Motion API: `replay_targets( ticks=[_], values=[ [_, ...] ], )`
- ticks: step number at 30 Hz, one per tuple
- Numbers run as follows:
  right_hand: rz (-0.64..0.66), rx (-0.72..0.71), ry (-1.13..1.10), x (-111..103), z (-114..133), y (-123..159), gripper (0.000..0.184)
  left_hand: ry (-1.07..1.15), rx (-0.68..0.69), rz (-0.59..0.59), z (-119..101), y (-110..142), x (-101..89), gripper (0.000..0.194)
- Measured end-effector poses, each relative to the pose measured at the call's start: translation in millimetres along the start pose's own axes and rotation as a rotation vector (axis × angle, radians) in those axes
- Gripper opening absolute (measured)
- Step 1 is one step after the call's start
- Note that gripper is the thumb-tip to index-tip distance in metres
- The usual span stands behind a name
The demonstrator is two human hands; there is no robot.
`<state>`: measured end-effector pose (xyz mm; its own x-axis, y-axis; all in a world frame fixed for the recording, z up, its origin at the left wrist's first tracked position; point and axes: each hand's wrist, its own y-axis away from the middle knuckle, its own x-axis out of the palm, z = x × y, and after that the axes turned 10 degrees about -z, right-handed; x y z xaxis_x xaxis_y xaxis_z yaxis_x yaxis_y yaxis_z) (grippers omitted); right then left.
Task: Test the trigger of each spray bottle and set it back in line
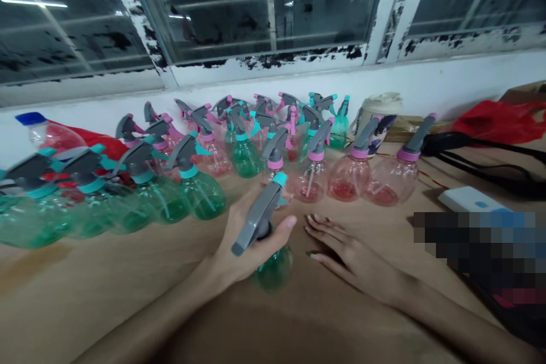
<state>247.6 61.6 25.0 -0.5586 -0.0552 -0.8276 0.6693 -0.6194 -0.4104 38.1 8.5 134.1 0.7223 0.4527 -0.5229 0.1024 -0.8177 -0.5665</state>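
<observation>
My left hand (245,242) is wrapped round the neck of a green spray bottle (273,264) with a grey trigger head and teal nozzle, standing on the brown table (128,296). My right hand (341,247) lies flat on the table just right of that bottle, fingers stretched out and holding nothing. Behind them stand several green spray bottles (200,193) at the left and several pink spray bottles (354,173) at the centre and right.
A white wall and peeling window frames run behind the table. A clear bottle with a blue cap (46,131) lies at far left, a cream jug (379,108) at the back, a red bag (499,119), black straps (478,159) and a white device (469,199) at right.
</observation>
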Motion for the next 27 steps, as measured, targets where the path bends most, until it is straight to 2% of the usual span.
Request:
replay_targets(
  ticks=[4, 11, 17, 22, 27],
  values=[
    [-0.006, -0.012, -0.002, 1, -1, 0, 0.051, -0.041, -0.007, -0.011, -3, 3, -1.0, 0.020],
    [-0.023, -0.016, -0.020, 0, 0, -2, 0.050, -0.196, -0.089, -0.045, 3, 20, -1.8, 0.038],
    [-0.052, -0.046, -0.036, 1, -1, -3, 0.050, -0.167, -0.033, 0.001, 10, 42, -7.7, 0.046],
    [-0.065, -0.060, -0.040, 3, -2, -2, 0.048, -0.303, -0.023, -0.006, 4, 54, -13.9, 0.037],
    [-0.070, -0.057, -0.048, 2, -2, -3, 0.048, -0.477, -0.054, -0.103, 8, 50, -27.4, 0.036]
  ],
)
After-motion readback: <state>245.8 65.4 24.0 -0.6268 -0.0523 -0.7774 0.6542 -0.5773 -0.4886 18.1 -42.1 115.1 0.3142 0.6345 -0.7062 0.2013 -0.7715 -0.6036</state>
